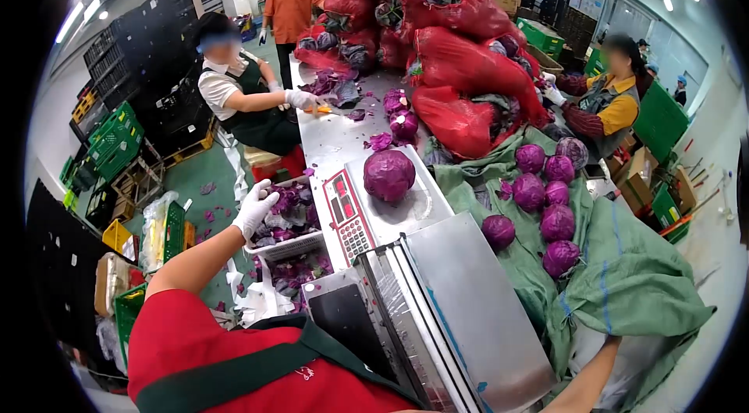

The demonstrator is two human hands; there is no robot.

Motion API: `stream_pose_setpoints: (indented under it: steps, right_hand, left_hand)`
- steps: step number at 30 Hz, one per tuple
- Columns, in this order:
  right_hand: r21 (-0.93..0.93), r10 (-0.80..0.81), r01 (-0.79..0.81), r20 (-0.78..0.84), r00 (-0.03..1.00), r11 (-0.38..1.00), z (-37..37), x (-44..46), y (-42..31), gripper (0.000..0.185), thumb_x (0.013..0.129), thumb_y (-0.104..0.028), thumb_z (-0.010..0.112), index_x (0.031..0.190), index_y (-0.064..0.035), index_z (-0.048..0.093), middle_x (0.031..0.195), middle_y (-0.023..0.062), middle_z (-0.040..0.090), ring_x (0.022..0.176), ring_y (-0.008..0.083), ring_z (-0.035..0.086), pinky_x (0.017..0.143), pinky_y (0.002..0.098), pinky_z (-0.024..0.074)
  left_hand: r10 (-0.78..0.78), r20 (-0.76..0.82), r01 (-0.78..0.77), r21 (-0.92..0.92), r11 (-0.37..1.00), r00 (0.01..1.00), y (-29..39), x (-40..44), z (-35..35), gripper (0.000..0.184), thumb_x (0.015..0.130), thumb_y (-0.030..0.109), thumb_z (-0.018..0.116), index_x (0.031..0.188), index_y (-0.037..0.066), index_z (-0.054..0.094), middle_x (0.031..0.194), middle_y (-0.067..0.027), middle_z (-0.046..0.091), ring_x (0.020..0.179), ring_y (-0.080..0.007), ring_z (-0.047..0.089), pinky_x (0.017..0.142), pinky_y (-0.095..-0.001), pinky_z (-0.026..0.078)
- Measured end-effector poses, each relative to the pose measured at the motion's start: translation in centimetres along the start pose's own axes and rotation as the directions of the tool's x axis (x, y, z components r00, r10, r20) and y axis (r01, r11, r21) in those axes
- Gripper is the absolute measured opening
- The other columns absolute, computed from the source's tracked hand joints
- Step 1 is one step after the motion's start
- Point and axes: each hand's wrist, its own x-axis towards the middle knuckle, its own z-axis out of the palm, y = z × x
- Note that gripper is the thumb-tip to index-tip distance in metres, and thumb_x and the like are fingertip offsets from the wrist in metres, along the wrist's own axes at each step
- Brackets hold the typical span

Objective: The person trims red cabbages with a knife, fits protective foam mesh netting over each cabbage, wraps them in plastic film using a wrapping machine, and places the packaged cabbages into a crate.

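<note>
My left hand (255, 210), in a white glove, is held above the edge of a white crate (290, 247) full of purple cabbage leaves; its fingers are partly curled, and I cannot make out anything in them. One purple cabbage (388, 176) rests on the metal plate of a scale (349, 218) with a red display. Nearer to me stands a metal wrapping machine (476, 304). At the lower right my right forearm (589, 382) reaches toward the green sacking (632, 280), and the hand is hidden under or behind it. Several cabbages (558, 222) lie on this sacking.
Red mesh sacks (468, 62) of cabbages are piled on the table's far part. A co-worker (242, 93) at the left holds a knife over the table; another person (612, 101) works at the right. Someone in orange (290, 7) stands behind. Green crates (115, 140) line the left.
</note>
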Motion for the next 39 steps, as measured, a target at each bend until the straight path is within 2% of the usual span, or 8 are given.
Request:
stream_pose_setpoints:
  steps: [12,15,17,20,22,26,30,39]
  right_hand:
    - [0.475,0.020,0.034,-0.107,0.994,0.879,6.1,-14.3,4.7,0.072,0.073,-0.013,0.064,0.139,0.0006,0.038,0.125,0.0215,0.055,0.113,0.0364,0.055,0.098,0.0413,0.0414]
    - [0.048,-0.216,0.290,-0.553,0.805,0.956,7.5,-15.8,6.9,0.074,0.077,-0.007,0.061,0.145,-0.0031,0.032,0.114,0.0165,0.058,0.091,0.0297,0.060,0.082,0.0386,0.0487]
    - [0.946,0.196,0.161,-0.221,0.956,0.281,6.7,-13.4,10.9,0.077,0.080,-0.001,0.057,0.149,-0.0074,0.024,0.100,0.0080,0.054,0.071,0.0167,0.052,0.063,0.0292,0.0459]
    - [0.808,0.452,0.207,-0.499,0.740,0.552,-2.7,-15.3,9.8,0.053,0.087,-0.001,0.052,0.139,-0.0080,0.044,0.084,-0.0003,0.049,0.061,0.0068,0.041,0.052,0.0203,0.0342]
    - [0.907,0.542,0.072,-0.311,0.781,0.416,-8.9,-18.3,7.5,0.044,0.088,-0.003,0.051,0.132,-0.0068,0.053,0.080,0.0004,0.049,0.061,0.0079,0.042,0.052,0.0229,0.0372]
    - [0.630,0.327,0.122,-0.547,0.770,0.767,-5.3,-17.5,7.2,0.048,0.086,-0.007,0.055,0.132,0.0038,0.048,0.106,0.0145,0.063,0.081,0.0236,0.058,0.075,0.0334,0.0498]
    - [0.599,0.142,0.080,-0.315,0.938,0.797,1.0,-19.5,3.2,0.053,0.083,-0.013,0.060,0.134,-0.0037,0.049,0.126,0.0164,0.058,0.117,0.0213,0.054,0.102,0.0324,0.0394]
    - [0.777,0.429,-0.162,-0.150,0.891,0.608,1.2,-18.1,0.6,0.065,0.080,-0.006,0.062,0.142,-0.0107,0.041,0.119,0.0163,0.062,0.095,0.0270,0.062,0.085,0.0373,0.0489]
  left_hand:
    - [0.019,0.261,0.053,-0.268,0.962,0.965,-1.3,1.1,5.9,0.054,0.090,0.026,0.065,0.134,0.003,0.046,0.109,-0.0098,0.060,0.093,-0.0125,0.054,0.077,-0.0269,0.045]
    - [-0.025,0.260,0.090,-0.240,0.967,0.965,0.9,-0.4,5.5,0.049,0.090,0.028,0.065,0.131,0.006,0.050,0.103,-0.0053,0.060,0.088,-0.0112,0.052,0.076,-0.0273,0.045]
    - [0.004,0.238,0.062,-0.269,0.961,0.971,0.0,0.0,5.3,0.045,0.090,0.028,0.065,0.128,0.007,0.052,0.102,-0.0050,0.061,0.089,-0.0115,0.053,0.077,-0.0276,0.045]
    - [0.086,0.237,0.004,-0.355,0.935,0.968,-0.3,0.2,3.8,0.042,0.090,0.027,0.064,0.125,0.006,0.054,0.101,-0.0049,0.062,0.091,-0.0123,0.055,0.079,-0.0277,0.045]
    - [0.059,0.242,0.034,-0.362,0.932,0.968,0.3,-0.6,2.4,0.039,0.091,0.026,0.063,0.123,0.006,0.055,0.101,-0.0043,0.062,0.093,-0.0129,0.056,0.081,-0.0282,0.046]
    - [0.019,0.242,0.079,-0.388,0.918,0.970,-2.1,-1.2,1.0,0.033,0.091,0.026,0.063,0.119,0.009,0.058,0.099,-0.0014,0.062,0.088,-0.0121,0.057,0.078,-0.0284,0.047]
    - [-0.078,0.333,0.240,-0.479,0.844,0.940,-5.5,-1.9,-0.1,0.027,0.091,0.024,0.063,0.113,0.008,0.060,0.093,0.0005,0.060,0.076,-0.0099,0.056,0.069,-0.0251,0.049]
    - [-0.107,0.281,0.227,-0.439,0.869,0.954,-7.3,-2.5,-3.9,0.020,0.094,0.023,0.060,0.106,0.007,0.061,0.086,-0.0024,0.063,0.070,-0.0090,0.058,0.064,-0.0232,0.048]
